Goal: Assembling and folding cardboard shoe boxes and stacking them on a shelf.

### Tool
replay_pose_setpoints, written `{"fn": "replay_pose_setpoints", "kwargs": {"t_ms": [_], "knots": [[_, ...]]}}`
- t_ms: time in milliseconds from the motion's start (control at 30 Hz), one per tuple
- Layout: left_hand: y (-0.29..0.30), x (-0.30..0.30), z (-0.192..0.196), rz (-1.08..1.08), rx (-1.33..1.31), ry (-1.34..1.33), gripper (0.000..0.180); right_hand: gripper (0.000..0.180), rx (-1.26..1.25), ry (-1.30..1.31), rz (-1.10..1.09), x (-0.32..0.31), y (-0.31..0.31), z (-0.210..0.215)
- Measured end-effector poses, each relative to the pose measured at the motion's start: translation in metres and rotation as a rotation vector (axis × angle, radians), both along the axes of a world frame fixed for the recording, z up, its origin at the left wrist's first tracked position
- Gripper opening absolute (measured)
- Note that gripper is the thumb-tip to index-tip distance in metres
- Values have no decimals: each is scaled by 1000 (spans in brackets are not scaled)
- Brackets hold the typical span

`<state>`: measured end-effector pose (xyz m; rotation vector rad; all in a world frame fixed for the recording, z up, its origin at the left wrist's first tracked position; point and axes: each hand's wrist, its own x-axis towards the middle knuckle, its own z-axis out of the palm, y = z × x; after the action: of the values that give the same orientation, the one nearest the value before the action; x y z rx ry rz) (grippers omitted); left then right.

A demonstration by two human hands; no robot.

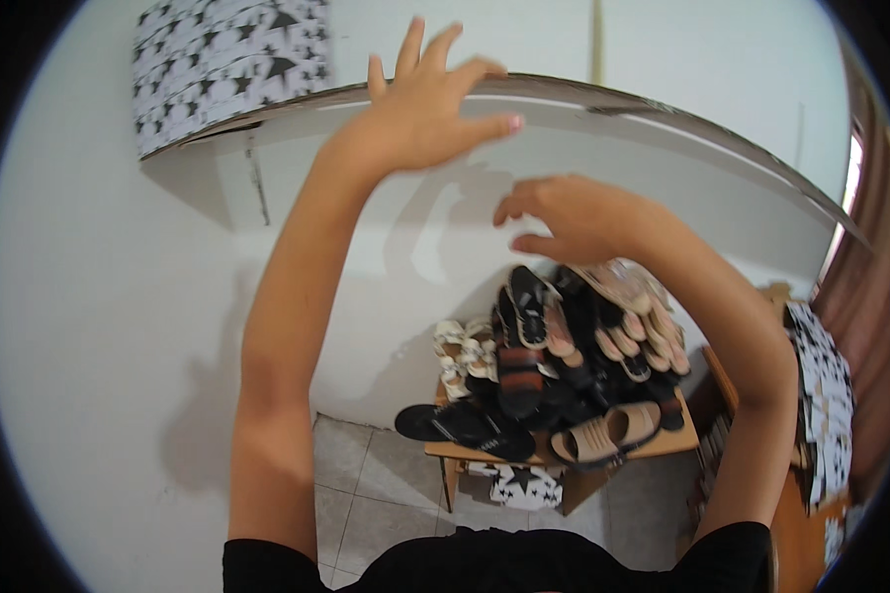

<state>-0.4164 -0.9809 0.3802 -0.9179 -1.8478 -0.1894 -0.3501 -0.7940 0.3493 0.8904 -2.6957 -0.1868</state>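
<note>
My left hand (420, 114) is raised in front of the lower edge of a white wall cabinet (682, 54). Its fingers are spread and nothing is in them; whether it touches the edge I cannot tell. Lower and to the right, my right hand (578, 217) hangs in the air with its fingers loosely bent, apart from the thumb, and holds nothing. Beneath it a pile of sandals and slippers covers a small wooden table (672, 440). Among them are a black slide (529, 306), a beige two-strap sandal (603, 435), white sandals (452, 346) and a black flip-flop (475, 425).
Star-patterned black and white paper (227, 64) covers the cabinet's left end. Under the table sits a star-patterned package (524, 486) on the grey tiled floor (386, 484). To the right stand an orange-brown wooden desk (806, 539), more star-patterned paper (821, 395) and a brown curtain (865, 267).
</note>
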Motion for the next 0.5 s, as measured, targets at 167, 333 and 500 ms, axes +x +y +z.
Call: {"fn": "replay_pose_setpoints", "kwargs": {"t_ms": [167,333,500], "knots": [[49,53,-89,-483,-269,-566,55,38,-36,-51,-280,125,73,-80],[111,120,-173,-1023,-359,-1177,60,52,-709,-226,-602,259,116,-138],[204,194,-257,-1176,-602,-1523,64,51,-1205,-129,-802,366,149,-236]]}}
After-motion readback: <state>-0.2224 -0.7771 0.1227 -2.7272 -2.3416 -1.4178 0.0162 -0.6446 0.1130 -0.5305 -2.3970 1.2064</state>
